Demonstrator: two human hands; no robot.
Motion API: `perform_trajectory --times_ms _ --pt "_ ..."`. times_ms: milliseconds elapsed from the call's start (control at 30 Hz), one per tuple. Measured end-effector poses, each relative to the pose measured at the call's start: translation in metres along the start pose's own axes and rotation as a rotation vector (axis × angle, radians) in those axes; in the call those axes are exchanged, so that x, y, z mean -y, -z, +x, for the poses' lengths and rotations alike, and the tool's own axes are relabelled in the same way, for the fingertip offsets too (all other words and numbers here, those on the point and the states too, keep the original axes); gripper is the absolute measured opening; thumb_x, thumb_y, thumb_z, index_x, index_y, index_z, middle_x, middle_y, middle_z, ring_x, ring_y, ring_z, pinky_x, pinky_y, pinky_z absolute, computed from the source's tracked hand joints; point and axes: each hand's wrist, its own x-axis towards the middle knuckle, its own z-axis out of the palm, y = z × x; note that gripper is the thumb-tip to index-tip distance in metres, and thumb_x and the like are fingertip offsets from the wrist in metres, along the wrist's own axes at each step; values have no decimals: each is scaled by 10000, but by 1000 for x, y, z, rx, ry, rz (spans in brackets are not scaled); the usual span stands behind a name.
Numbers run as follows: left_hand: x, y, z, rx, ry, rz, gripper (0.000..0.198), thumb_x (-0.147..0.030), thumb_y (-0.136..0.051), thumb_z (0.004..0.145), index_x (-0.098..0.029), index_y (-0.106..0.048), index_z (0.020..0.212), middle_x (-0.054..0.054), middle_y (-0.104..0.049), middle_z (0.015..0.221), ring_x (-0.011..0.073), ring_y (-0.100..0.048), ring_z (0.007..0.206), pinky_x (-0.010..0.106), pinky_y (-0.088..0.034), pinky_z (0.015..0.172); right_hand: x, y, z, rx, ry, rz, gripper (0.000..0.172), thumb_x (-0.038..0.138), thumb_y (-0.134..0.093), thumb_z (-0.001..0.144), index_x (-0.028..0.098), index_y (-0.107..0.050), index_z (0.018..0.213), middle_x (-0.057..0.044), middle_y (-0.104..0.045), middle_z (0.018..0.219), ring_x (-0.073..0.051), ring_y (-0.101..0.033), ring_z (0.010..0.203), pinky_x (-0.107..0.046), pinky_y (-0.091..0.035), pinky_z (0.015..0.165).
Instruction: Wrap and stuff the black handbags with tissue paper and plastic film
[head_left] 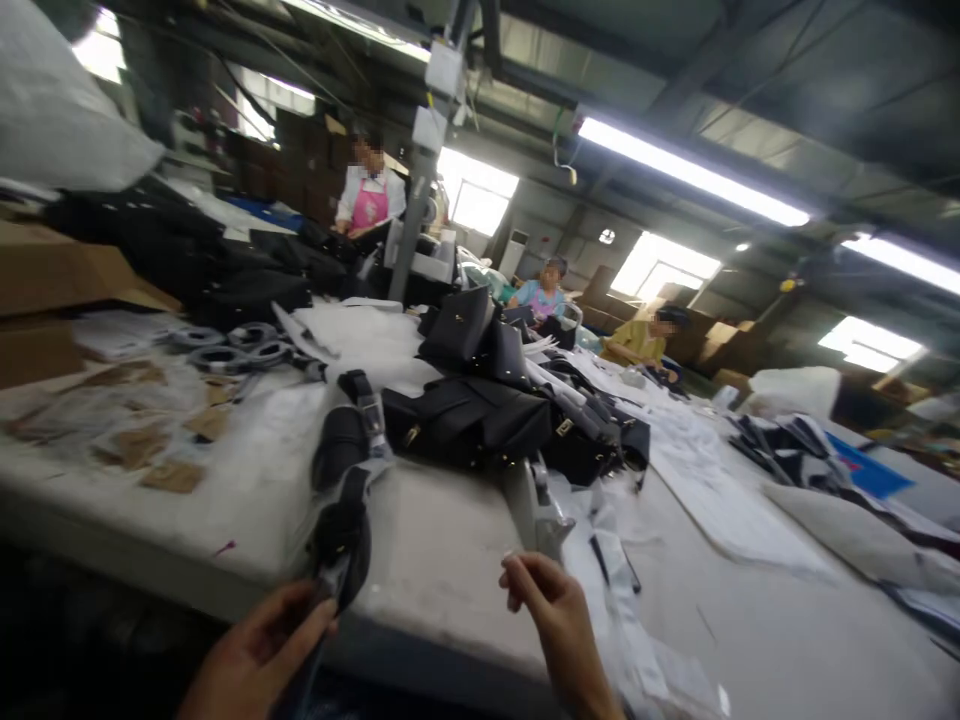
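At the table's front edge, my left hand pinches the near end of a black strap between thumb and fingers. Pale wrapping and metal fittings show along the strap, which runs away from me across the tabletop. My right hand hovers over the edge further right, thumb and fingertips pressed together. Whatever sits in that pinch, if anything, is too small to make out. Beyond both hands lies a heap of black leather bags with gold-coloured clasps.
Rolled grey straps and brown paper pieces in clear plastic lie at left, near a cardboard box. White wrapping strips trail on the right. A metal post rises behind the bags. Several people sit or stand further back.
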Motion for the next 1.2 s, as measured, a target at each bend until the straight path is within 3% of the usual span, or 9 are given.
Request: perform_trajectory --times_ms 100,167,267,367,533,633,800,967,1200 --pt "-2 5 3 46 -41 -20 586 -686 -856 607 -184 -751 890 52 -787 777 239 -749 756 263 -600 665 35 -54 -22 355 43 62 350 497 -722 865 166 -772 763 -52 -720 676 -166 -629 589 -252 -474 594" --pt "-4 4 3 54 -101 -5 546 -675 -838 644 -183 -750 864 52 -783 779 243 -748 771 277 -601 699 51 -88 -30 475 104 50 316 447 -703 887 166 -791 770 -44 -719 661 -165 -632 603 -250 -476 612" --pt "-8 1 2 90 -162 -17 523 -681 -828 655 -195 -758 834 56 -787 797 260 -755 794 296 -603 722 63 -126 -28 524 193 -42 246 362 -693 884 166 -814 797 -36 -732 686 -171 -642 657 -246 -481 651" --pt "-12 1 2 99 -187 -30 502 -682 -825 657 -203 -765 797 50 -779 773 250 -750 775 282 -595 709 67 -146 -19 506 209 -178 250 331 -669 884 151 -808 780 -40 -741 684 -167 -643 641 -228 -453 601" --pt "-12 2 5 88 -150 -57 534 -712 -849 579 -208 -761 733 50 -761 731 244 -726 742 274 -577 691 68 -153 -9 427 220 -462 236 309 -698 842 151 -785 691 -28 -689 580 -131 -584 533 -213 -328 483" --pt "-8 3 7 105 -126 -67 556 -722 -846 576 -204 -776 765 51 -755 736 231 -703 733 267 -558 685 64 -152 -3 408 155 -490 231 340 -761 793 155 -770 654 -17 -647 529 -124 -567 498 -211 -320 461" --pt "3 7 8 211 -44 -132 457 -647 -816 706 -208 -760 818 29 -740 750 206 -676 736 249 -524 682 47 -146 14 625 -127 -51 440 573 -828 690 150 -720 628 -14 -664 574 -114 -563 459 -218 -433 480" --pt "4 8 6 252 28 -177 430 -611 -836 713 -196 -758 794 36 -746 824 197 -661 801 232 -503 723 32 -139 17 784 -88 159 419 565 -773 794 146 -782 807 -22 -703 685 -120 -640 597 -236 -505 647" --pt "-4 11 1 347 223 -338 369 -523 -873 726 -209 -759 885 5 -732 781 160 -645 746 221 -484 709 26 -158 -5 537 -64 105 253 373 -702 857 162 -803 761 -20 -676 614 -147 -642 559 -227 -494 563"
